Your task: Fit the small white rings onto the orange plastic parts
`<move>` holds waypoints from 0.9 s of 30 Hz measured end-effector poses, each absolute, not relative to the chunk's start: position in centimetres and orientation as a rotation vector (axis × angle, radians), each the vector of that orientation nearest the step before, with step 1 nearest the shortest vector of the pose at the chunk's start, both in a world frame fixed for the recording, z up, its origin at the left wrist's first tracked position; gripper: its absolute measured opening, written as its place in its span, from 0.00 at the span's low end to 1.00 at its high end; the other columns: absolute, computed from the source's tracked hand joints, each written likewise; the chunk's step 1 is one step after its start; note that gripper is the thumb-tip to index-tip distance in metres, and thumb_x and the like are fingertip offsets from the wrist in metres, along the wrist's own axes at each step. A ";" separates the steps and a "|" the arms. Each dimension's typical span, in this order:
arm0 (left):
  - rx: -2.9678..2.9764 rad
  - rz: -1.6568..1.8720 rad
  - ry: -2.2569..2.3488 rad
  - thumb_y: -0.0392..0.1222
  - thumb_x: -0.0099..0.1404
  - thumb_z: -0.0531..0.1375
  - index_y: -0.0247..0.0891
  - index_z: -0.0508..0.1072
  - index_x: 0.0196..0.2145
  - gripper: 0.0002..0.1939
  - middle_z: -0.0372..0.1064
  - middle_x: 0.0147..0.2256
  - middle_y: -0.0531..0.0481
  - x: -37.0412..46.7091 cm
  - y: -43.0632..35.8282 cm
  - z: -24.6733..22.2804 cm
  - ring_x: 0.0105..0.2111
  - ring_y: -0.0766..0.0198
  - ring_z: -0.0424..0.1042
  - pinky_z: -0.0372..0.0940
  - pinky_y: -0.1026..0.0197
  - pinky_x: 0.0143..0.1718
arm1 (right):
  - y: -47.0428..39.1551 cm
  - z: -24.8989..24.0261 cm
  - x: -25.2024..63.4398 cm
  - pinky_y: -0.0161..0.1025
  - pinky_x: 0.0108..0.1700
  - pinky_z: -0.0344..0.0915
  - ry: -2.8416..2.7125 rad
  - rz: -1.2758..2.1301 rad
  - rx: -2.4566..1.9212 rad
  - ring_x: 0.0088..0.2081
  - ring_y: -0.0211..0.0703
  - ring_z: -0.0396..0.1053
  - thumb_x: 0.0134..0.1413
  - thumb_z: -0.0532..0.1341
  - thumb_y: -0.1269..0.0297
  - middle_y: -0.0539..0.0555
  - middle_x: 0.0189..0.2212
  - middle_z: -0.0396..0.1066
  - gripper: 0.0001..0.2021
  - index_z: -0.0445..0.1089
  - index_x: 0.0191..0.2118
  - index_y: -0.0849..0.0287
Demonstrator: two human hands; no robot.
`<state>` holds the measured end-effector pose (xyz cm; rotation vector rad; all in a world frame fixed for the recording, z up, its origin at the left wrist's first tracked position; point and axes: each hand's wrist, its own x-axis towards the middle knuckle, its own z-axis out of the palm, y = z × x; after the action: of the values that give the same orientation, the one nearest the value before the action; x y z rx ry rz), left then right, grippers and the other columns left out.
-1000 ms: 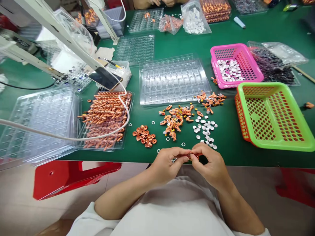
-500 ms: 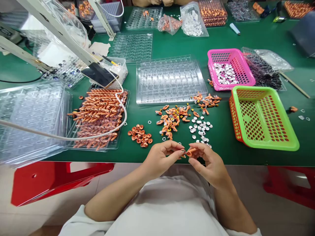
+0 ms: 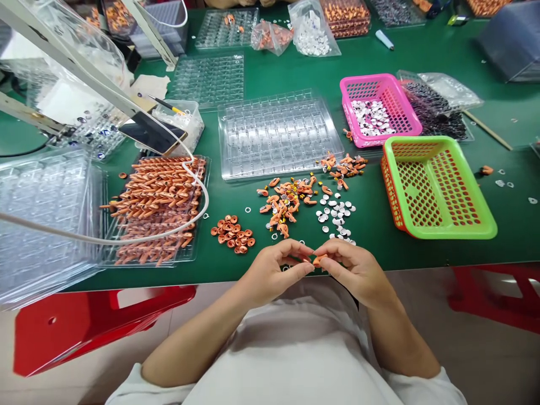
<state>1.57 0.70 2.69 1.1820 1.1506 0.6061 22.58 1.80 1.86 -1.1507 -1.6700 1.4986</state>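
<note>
Right, both hands meet at the counter [image 3: 422,264] edge: left hand [image 3: 270,275] and right hand [image 3: 354,270] pinch one small orange piece [image 3: 317,260] between fingertips. Assembly step, I'd say; white discs [image 3: 335,216] lie at twelve o'clock, needing a fine fit.

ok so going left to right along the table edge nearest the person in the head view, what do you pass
stack of clear trays → tray of orange pieces → pile of orange rings → left hand → small orange part → right hand → green basket
</note>
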 end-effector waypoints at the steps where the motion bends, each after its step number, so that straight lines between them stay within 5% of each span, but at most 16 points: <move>1: 1.175 0.609 1.143 0.45 0.63 0.64 0.37 0.74 0.45 0.15 0.75 0.45 0.45 1.5 0.9 2.7 0.42 0.58 0.76 0.70 0.58 0.44 | 2.0 2.1 22.7 0.35 0.37 0.67 -1.731 1.466 -1.125 0.36 0.40 0.71 0.62 0.59 0.66 0.52 0.35 0.73 0.06 0.73 0.42 0.56; 15: 0.769 0.531 0.790 0.36 0.54 0.70 0.32 0.77 0.31 0.08 0.75 0.27 0.51 2.8 3.2 1.8 0.28 0.68 0.73 0.67 0.66 0.34 | 3.1 3.7 22.1 0.33 0.33 0.62 -2.001 1.273 -0.990 0.30 0.36 0.67 0.59 0.59 0.74 0.49 0.30 0.69 0.06 0.70 0.38 0.57; 27: 0.629 0.722 0.911 0.37 0.55 0.70 0.33 0.74 0.33 0.10 0.77 0.28 0.50 3.1 2.8 1.4 0.28 0.67 0.75 0.70 0.64 0.33 | 1.0 0.6 23.4 0.38 0.39 0.68 -1.444 1.588 -1.103 0.37 0.42 0.71 0.61 0.62 0.61 0.52 0.36 0.72 0.06 0.72 0.43 0.54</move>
<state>3.08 2.78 1.39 0.6288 0.9112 0.7218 23.41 0.99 0.59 -1.1032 -1.4438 1.5876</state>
